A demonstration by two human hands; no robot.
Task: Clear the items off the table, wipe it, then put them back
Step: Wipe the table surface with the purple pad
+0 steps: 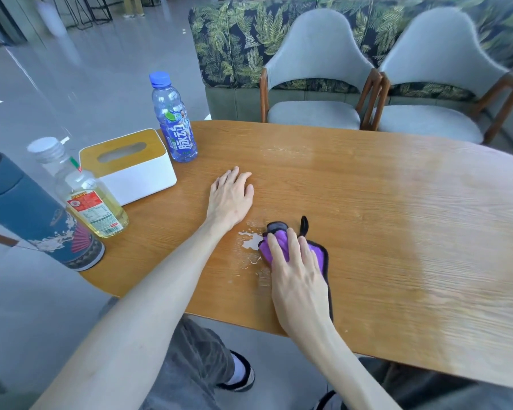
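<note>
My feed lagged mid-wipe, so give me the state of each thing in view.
Table: wet streaks, items at its left end.
Purple cloth: bunched, on table.
Puddle: unwiped, just left of purple cloth.
Right hand: pressing purple cloth down.
Left hand: flat on table, holding nothing.
Drink bottle: upright, capped.
Oil bottle: upright, capped.
Flask: upright, lid on.
Tissue box: upright, lid on.

One head-worn wide-angle view looked forward and down, close above both hands [264,232] on the surface [397,217].
</note>
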